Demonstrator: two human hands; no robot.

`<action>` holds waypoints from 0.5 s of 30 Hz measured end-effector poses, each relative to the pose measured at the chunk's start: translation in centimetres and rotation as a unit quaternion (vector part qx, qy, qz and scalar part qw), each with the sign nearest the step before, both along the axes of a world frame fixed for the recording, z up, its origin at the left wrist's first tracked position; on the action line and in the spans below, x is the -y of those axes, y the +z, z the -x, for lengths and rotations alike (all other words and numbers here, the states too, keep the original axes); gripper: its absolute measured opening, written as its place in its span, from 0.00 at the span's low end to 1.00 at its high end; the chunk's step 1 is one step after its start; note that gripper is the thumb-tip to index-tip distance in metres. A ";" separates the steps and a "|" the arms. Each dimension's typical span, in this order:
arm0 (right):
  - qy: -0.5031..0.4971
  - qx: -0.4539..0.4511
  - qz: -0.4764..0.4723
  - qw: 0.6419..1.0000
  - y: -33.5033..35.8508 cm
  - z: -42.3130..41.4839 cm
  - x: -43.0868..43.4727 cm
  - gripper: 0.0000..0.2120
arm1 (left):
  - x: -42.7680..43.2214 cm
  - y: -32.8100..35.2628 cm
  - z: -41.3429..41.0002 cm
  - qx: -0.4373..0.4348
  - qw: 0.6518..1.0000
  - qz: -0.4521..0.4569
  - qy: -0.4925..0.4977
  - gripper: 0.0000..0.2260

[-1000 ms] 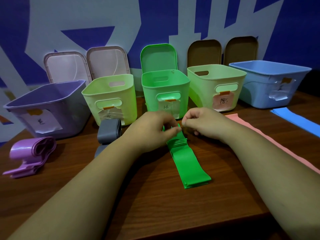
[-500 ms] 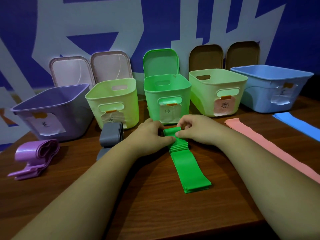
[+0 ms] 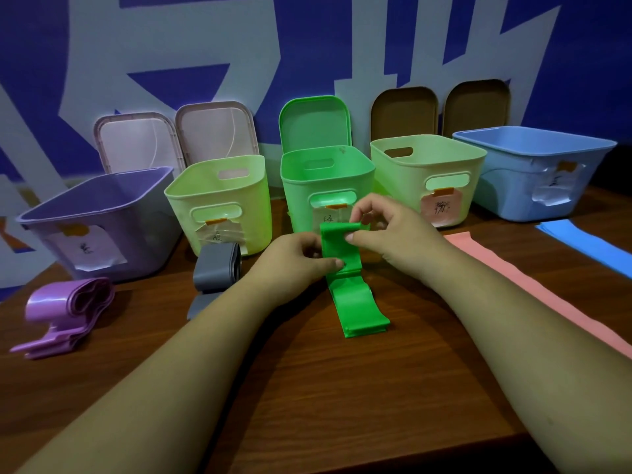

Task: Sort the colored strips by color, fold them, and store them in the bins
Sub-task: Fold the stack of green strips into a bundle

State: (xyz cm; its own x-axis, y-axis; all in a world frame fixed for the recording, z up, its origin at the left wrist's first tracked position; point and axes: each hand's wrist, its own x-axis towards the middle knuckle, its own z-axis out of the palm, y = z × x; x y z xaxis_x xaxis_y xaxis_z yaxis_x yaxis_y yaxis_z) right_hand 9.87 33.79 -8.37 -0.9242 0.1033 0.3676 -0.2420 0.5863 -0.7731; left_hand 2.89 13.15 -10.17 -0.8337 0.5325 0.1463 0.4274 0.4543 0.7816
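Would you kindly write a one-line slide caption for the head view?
Left hand and right hand pinch the green strips, mid-fold, in front of the open green bin.

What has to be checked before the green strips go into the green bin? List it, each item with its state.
1. Left hand pinches the green strips mid-length: ok.
2. Right hand holds their far end, lifted and curled over: ok.
3. Green bin open, its lid propped behind it: ok.
4. Fold finished: not ok; the near end lies flat on the table.
5. Room inside the bin: cannot tell.
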 end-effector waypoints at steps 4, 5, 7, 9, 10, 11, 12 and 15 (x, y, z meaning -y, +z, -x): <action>0.003 0.023 0.009 1.000 0.1 -0.3 -0.4 0.07 | -0.2 0.0 0.1 -0.082 0.996 0.021 0.015 0.06; 0.005 0.029 0.009 1.000 0.0 -0.2 -0.5 0.07 | -0.2 0.0 0.2 -0.096 0.995 0.029 0.010 0.07; 0.012 0.044 -0.003 0.999 0.0 -0.4 -0.6 0.07 | -0.2 0.0 0.4 -0.117 0.992 0.049 -0.004 0.10; 0.037 0.060 -0.011 0.997 0.1 -0.8 -0.6 0.09 | 0.1 0.0 0.6 -0.131 0.989 0.061 -0.025 0.14; 0.052 0.068 -0.011 0.996 0.2 -1.1 -0.6 0.10 | 0.2 0.1 0.6 -0.138 0.987 0.067 -0.039 0.15; 0.064 0.078 -0.014 0.995 0.4 -1.5 -0.6 0.11 | 0.4 0.1 0.7 -0.147 0.985 0.075 -0.052 0.15; 0.076 0.089 -0.020 0.993 0.6 -1.8 -0.6 0.12 | 0.6 0.2 0.7 -0.155 0.982 0.082 -0.064 0.15; 0.111 0.127 -0.037 0.985 0.9 -2.3 -0.8 0.12 | 1.1 0.6 0.7 -0.173 0.977 0.099 -0.082 0.15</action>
